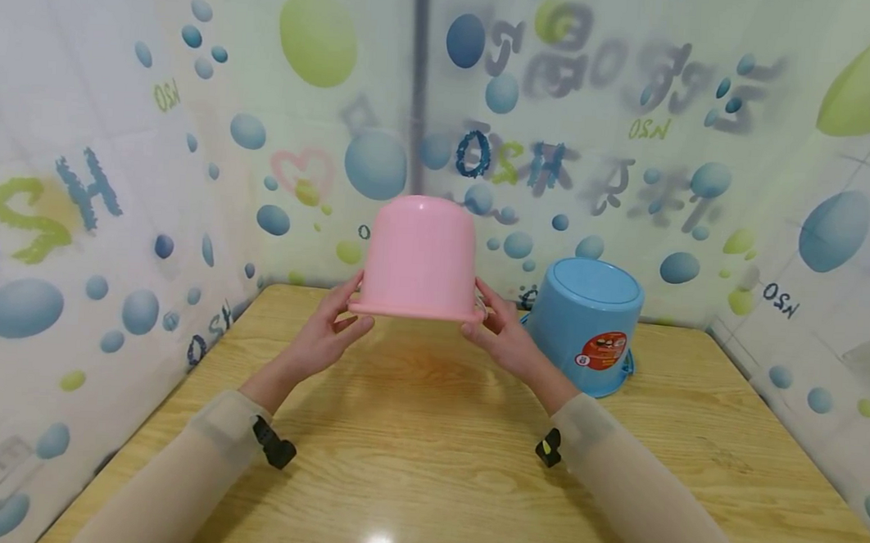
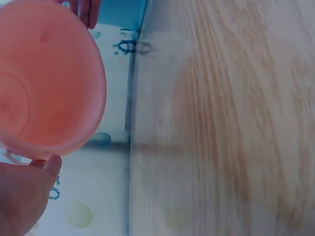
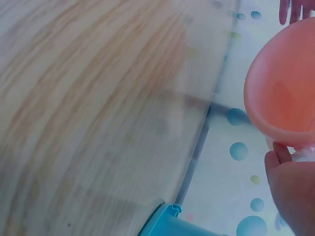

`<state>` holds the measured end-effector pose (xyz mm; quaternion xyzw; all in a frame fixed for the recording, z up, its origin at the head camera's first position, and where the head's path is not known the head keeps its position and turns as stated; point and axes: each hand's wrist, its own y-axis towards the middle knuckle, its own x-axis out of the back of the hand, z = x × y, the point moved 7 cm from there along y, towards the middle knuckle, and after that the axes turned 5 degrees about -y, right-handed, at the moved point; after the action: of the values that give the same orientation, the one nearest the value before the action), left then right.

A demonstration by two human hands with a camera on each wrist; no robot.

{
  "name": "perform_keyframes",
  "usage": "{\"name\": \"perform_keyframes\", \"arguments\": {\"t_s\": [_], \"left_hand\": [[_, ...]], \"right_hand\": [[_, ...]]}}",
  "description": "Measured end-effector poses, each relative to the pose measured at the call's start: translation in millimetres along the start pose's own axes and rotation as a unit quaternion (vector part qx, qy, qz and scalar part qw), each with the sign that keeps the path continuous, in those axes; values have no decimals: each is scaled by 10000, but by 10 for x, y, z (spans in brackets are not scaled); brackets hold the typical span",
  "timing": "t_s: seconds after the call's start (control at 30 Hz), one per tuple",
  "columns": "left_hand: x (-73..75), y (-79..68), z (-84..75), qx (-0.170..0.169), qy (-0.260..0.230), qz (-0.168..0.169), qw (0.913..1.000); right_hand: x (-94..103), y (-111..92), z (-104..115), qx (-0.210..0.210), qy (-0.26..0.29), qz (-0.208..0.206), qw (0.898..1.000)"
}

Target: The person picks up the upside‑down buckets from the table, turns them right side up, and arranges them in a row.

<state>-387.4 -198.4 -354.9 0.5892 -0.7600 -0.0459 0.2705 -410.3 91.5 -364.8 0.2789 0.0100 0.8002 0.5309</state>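
A pink bucket (image 1: 421,258) is held upside down above the wooden table, its mouth facing downward. My left hand (image 1: 326,331) grips the rim on the left side, thumb at the lower edge. On the opposite side my right hand (image 1: 504,332) holds the rim, and a bit of pale handle shows beside its fingers. The left wrist view looks into the bucket's hollow inside (image 2: 59,93), with the left thumb against the rim. In the right wrist view the right hand (image 3: 295,189) is at the rim near a whitish piece.
A blue bucket (image 1: 584,312) with a red oval label stands upside down on the table (image 1: 410,467), just beyond my right forearm. Behind the table hangs a pale curtain (image 1: 601,206) printed with blue and green dots; similar sheets close in both sides.
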Motion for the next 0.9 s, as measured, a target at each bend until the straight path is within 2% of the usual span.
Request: {"name": "perform_keyframes", "arguments": {"t_s": [0.2,0.43,0.63,0.77,0.9], "left_hand": [[-15,-2,-47,-192,102,104,9997],[-15,-10,-121,-286,230,119,9993],[-10,-57,-369,-169,491,127,9986],[-6,-83,-565,-325,528,113,9980],[15,-76,-644,-435,500,61,9978]], "right_hand": [[45,1,86,381,-114,-117,9991],[123,-41,128,185,-468,-148,9986],[172,-69,154,198,-701,-141,9972],[196,-71,185,361,-599,-149,9974],[214,-69,289,584,-498,-100,9970]]}}
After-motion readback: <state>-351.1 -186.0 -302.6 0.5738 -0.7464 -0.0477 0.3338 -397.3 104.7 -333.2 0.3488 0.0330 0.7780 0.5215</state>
